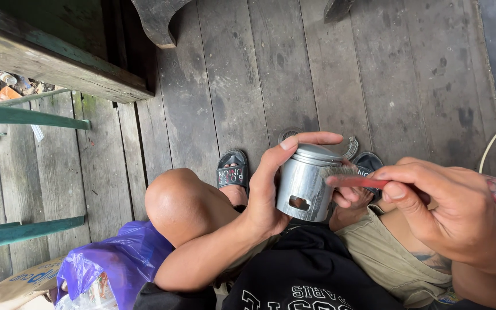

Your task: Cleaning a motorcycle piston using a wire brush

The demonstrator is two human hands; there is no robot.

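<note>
Nearest the camera: black printed shirt and khaki shorts, with a crumpled purple plastic bag by the bare left knee

Right hand clenched around the red handle of a small brush, thumb and forefinger pinching it, pale bristles touching the upper side of the piston

Left hand grasping a shiny silver metal piston, cylinder-shaped, held above the lap between the knees; palm and thumb wrapped around the skirt, forefinger hooked over the domed crown, open bottom tilted toward the lap

Likely solid but light for its bulk, being hollow cast metal; rigid, no give under the fingers. Smooth polished wall probably slippery, more so if oily, so best held as here: broad wrap around the skirt with one finger over the crown as a stop. Round pin hole in the side and grooves near the top offer extra purchase. Thin lower edge of the skirt probably the part most easily dented if dropped onto boards

Farther off: two dark sandals on a grey weathered plank floor, green painted bars at left, thin pale cord curving at far right
</note>
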